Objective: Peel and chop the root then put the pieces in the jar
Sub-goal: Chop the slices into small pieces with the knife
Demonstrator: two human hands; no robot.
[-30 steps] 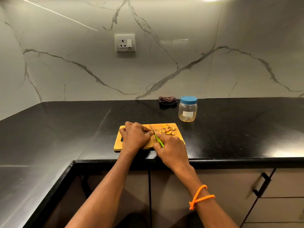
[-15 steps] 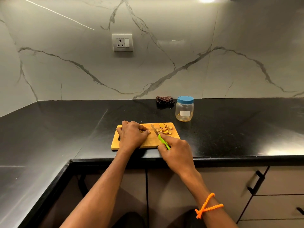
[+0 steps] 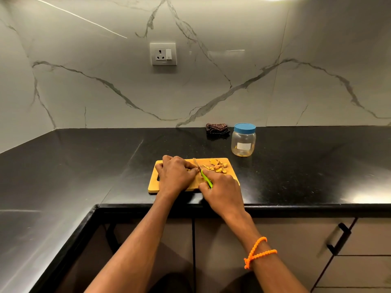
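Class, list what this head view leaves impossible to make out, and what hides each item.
- Root: head view, almost wholly covered by the left hand.
- Knife grip: lower handle hidden inside the right hand.
- Jar contents and label: too small to read.
- Cutting board near edge: partly covered by both hands.

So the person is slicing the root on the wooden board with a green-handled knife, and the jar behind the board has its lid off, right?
Not quite. The head view shows the jar closed, its blue lid on top. The rest holds: the right hand grips the green-handled knife, slicing on the wooden board while the left hand holds the root.
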